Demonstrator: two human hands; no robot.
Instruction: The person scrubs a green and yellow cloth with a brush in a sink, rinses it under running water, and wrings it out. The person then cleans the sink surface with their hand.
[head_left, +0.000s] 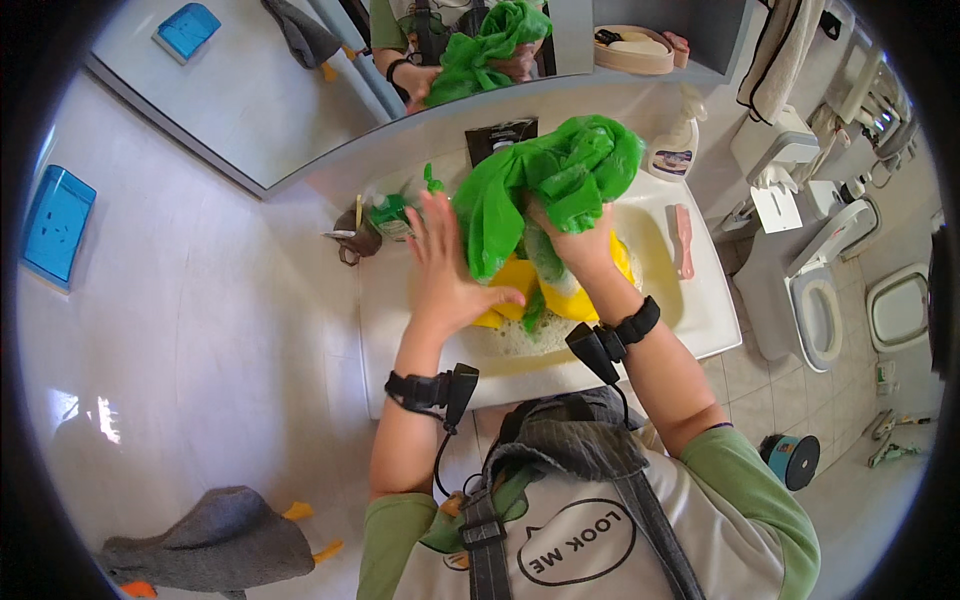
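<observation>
Wet green cloth (547, 165) hangs bunched up over the washbasin (667, 300), with suds on it. My right hand (577, 240) grips it from below, and the cloth hides most of the fingers. To its left, my left hand (450, 270) is spread, fingers apart, close to the hanging edge of the cloth and holding nothing. Beneath both hands a yellow cloth (574, 300) lies in foamy water (517, 341) in the basin. Part of the basin is hidden behind my hands and the green cloth.
A green bottle (390, 217) and a brown mug (357, 236) stand at the basin's left. Toward the right are a white spray bottle (675, 142) and a pink brush (683, 241). A mirror cabinet (300, 97) overhangs the back. The toilet (814, 307) stands further right.
</observation>
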